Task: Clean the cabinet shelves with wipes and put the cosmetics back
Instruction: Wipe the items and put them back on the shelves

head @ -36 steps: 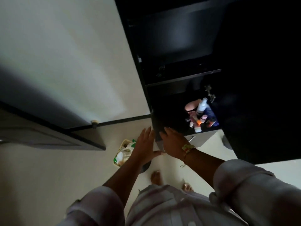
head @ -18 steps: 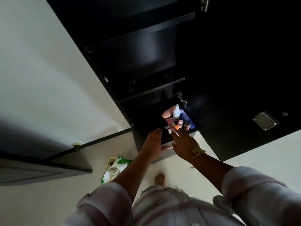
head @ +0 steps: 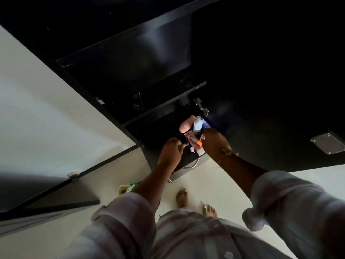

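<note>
The black cabinet [head: 130, 75] stands open with dark bare upper shelves. On its lower shelf sits a cluster of cosmetics: a pink bottle [head: 184, 127], a white bottle [head: 197, 124], a blue box [head: 207, 125] and a small white cap [head: 192, 149]. My left hand [head: 170, 151] is curled round a small dark bottle [head: 184, 142] at the cluster's left edge. My right hand [head: 214, 142] reaches into the cluster from the right, its fingertips pinching an orange-capped tube [head: 198, 143]. A green and white wipes pack [head: 133, 185] lies on the floor, partly hidden behind my left forearm.
The open cabinet door [head: 280, 128] hangs at the right with a metal hinge plate [head: 327, 143]. A drawer front with a metal handle [head: 192, 165] sits under the shelf. White wall at the left, pale floor below, my bare feet [head: 182, 199] close to the cabinet.
The view has tilted down and moved closer. Both hands went from the shelf's front edge into the cosmetics; the left now grips a dark bottle, the right pinches the orange-capped tube.
</note>
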Available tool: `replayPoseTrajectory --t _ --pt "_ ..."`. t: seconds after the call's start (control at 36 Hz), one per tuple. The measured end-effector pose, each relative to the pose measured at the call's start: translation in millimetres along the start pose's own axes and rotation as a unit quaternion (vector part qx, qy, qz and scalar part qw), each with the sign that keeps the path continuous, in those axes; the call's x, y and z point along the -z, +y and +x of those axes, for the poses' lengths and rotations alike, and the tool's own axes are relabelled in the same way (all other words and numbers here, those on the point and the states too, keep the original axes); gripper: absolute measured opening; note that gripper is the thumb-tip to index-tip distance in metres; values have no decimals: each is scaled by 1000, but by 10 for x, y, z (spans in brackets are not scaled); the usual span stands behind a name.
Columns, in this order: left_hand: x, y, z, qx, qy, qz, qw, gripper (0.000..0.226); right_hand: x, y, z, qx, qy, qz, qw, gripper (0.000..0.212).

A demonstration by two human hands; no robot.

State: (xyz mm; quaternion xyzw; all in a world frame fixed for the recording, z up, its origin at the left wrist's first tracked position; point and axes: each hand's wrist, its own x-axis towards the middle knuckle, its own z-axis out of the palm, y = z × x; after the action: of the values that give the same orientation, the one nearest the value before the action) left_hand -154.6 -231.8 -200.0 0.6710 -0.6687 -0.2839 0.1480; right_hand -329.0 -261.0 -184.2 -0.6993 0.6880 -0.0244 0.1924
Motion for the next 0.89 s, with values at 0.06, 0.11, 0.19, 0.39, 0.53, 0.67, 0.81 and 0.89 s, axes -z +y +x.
replayPoseTrajectory --t 0.06,0.11,0.19,0.39,0.53,0.67,0.81,0.89 --pt "-27 -17 119 -3 -7 -2 1000 22 15 8 126 -4 27 55 998 27" --pt "-59 -25 219 -9 -19 -5 1000 21 37 11 224 -23 32 104 994 34" --pt "-112 -15 330 -20 -43 -4 999 33 96 0 369 -24 20 105 994 44" --pt "-300 -90 574 -40 -91 22 995 42 37 9 620 15 0 107 994 69" --pt "-372 -164 680 -53 -112 46 991 38 -8 -5 742 31 -28 97 994 63" --pt "-402 -226 764 -49 -131 67 988 36 -55 -38 829 6 -32 83 996 42" --pt "-419 -267 812 -42 -135 70 987 31 -43 -66 858 7 -26 70 997 27" --pt "-421 -272 823 -34 -140 69 987 27 -44 -72 885 10 -38 78 996 35"
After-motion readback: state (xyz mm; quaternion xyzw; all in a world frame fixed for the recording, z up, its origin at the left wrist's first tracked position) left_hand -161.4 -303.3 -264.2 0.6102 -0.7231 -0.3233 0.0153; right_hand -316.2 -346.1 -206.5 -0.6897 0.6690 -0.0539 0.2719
